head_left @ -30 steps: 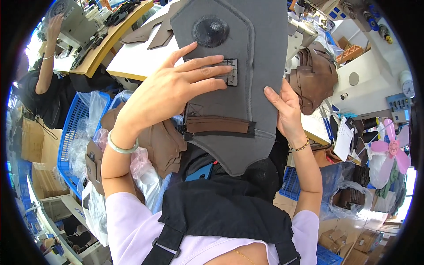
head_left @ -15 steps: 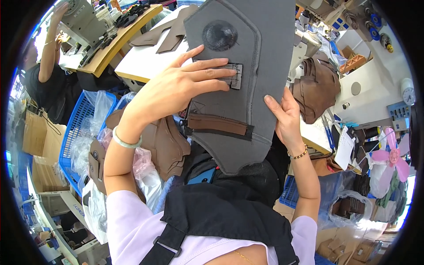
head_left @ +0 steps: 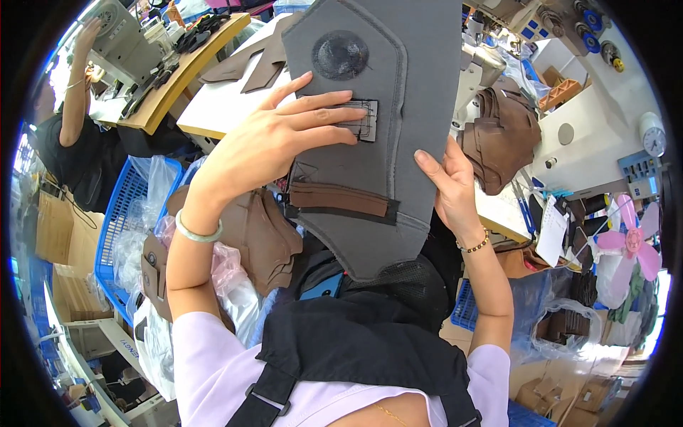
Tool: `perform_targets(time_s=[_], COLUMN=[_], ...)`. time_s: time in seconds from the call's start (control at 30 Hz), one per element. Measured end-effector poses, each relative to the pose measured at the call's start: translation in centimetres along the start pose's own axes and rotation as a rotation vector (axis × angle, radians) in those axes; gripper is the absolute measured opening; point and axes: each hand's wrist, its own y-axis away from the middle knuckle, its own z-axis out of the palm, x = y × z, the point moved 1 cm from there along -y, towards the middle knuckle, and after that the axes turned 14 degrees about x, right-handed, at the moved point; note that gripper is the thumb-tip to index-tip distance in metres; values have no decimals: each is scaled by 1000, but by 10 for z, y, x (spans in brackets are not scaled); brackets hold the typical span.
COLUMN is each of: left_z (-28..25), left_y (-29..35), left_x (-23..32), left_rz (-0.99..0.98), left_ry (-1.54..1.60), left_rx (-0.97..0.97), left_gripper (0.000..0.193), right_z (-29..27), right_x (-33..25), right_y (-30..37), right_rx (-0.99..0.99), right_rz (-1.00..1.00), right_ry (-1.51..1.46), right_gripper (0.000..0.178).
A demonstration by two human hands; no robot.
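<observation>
A large dark grey sewn panel [head_left: 427, 85] stands tilted up in front of me, showing a round black patch [head_left: 341, 55], a small stitched rectangle [head_left: 367, 120] and a brown zipper strip [head_left: 340, 200]. Across its face lies my left hand [head_left: 284, 132], fingers stretched and spread, the tips on the stitched rectangle and below the round patch. My right hand [head_left: 452, 181] grips the panel's right edge, thumb on the front and the other fingers behind it, mostly hidden. Below the panel, part of a blue object [head_left: 324, 286] shows near my lap.
Brown cut pieces [head_left: 260, 238] hang at my left beside a blue basket [head_left: 117, 213] of plastic bags. More brown pieces [head_left: 501, 135] are stacked by the sewing machine [head_left: 583, 142] at right. A pink fan [head_left: 633, 242] stands far right. Another person [head_left: 71, 142] works at upper left.
The view has shifted slightly, so the panel and both hands appear a little further left. Both hands keep the same places on the panel.
</observation>
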Motion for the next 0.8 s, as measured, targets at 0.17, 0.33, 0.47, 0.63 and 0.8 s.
perform_targets(time_s=[0.17, 0.33, 0.47, 0.63, 0.8], left_z=[1, 1, -1, -4, -11], left_y=[0, 2, 2, 2, -2], left_x=[-1, 0, 1, 1, -1], left_rz=[3, -3, -5, 11, 20], left_ry=[8, 1, -2, -27, -103], left_rx=[1, 12, 12, 33, 90], left_gripper=[52, 51, 50, 47, 43], right_z=[0, 1, -1, 2, 11], right_x=[2, 5, 9, 8, 9], right_y=[-1, -1, -1, 2, 4], right_rx=[-2, 3, 6, 12, 28], right_rz=[11, 36, 30, 53, 60], right_ry=[-32, -53, -39, -67, -112], right_gripper=[38, 39, 40, 41, 42])
